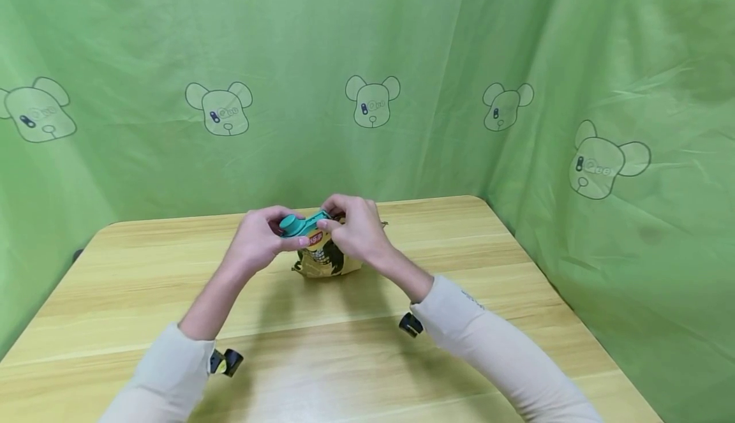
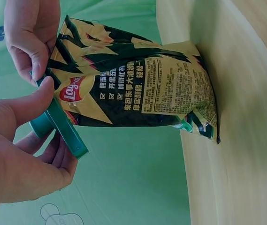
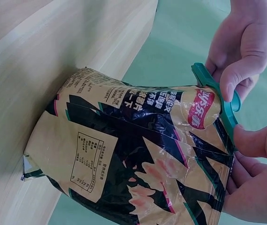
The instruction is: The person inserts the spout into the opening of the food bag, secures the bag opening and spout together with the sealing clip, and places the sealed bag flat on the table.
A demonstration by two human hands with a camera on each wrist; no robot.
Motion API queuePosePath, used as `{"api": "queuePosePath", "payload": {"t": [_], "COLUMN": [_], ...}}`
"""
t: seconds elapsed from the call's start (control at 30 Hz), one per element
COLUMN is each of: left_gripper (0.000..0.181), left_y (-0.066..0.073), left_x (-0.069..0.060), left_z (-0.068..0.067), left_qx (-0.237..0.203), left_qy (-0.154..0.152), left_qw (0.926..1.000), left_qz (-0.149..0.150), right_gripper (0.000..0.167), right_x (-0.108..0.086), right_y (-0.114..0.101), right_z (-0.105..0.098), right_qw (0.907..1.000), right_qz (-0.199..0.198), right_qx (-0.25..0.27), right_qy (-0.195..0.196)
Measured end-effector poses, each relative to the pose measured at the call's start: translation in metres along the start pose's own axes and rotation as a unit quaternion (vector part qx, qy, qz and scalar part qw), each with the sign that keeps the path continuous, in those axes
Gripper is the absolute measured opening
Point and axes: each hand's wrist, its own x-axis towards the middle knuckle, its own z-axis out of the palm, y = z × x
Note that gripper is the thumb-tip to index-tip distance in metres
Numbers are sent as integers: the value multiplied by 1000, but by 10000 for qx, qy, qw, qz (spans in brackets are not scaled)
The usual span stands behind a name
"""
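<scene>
The bag (image 2: 138, 89) stood on the table (image 1: 488, 263), before the curtain (image 1: 298, 27). The clip (image 2: 67, 125) sat at the bag's top edge, between the left hand (image 1: 260, 239) and right hand (image 1: 360, 230).

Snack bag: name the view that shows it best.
The left wrist view: the snack bag fits inside the frame from top to base. The right wrist view shows it larger but cut off; the head view, small and partly behind the right hand.

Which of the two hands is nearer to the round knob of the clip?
The left hand, holding the teal clip beside its round knob; the right hand grips farther along the clip.
</scene>
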Motion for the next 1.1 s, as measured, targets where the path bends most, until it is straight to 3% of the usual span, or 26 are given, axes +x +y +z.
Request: {"api": "queuePosePath", "payload": {"t": [0.67,1.1], "left_gripper": [30,30], "left_y": [-6,-7], "left_x": [2,4], "left_z": [5,6], "left_qx": [205,-9], "left_qy": [311,252], "left_qw": [9976,9987], "left_qz": [582,444], "right_gripper": [9,9], "right_x": [-1,-1], "right_y": [-2,0], "right_z": [1,3], "right_qw": [10000,9999], "right_qz": [88,60], "right_qx": [11,92], "right_qy": [-12,111]}}
